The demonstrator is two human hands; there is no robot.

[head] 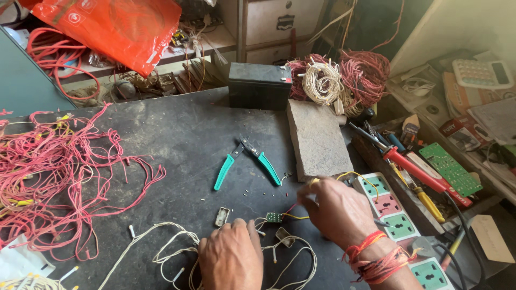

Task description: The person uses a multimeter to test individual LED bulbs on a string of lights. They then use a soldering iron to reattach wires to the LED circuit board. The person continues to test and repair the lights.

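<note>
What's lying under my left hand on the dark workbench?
Thin white wires loop out from beneath the left hand on both sides. Whatever the palm itself covers is hidden. A small green circuit board lies just past the fingertips.

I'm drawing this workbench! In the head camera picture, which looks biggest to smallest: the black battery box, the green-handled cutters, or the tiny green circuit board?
1. Black battery box, though it sits farthest away.
2. Green-handled cutters: they spread almost as wide but are far thinner.
3. Tiny green circuit board, by the right hand: clearly smallest.
</note>
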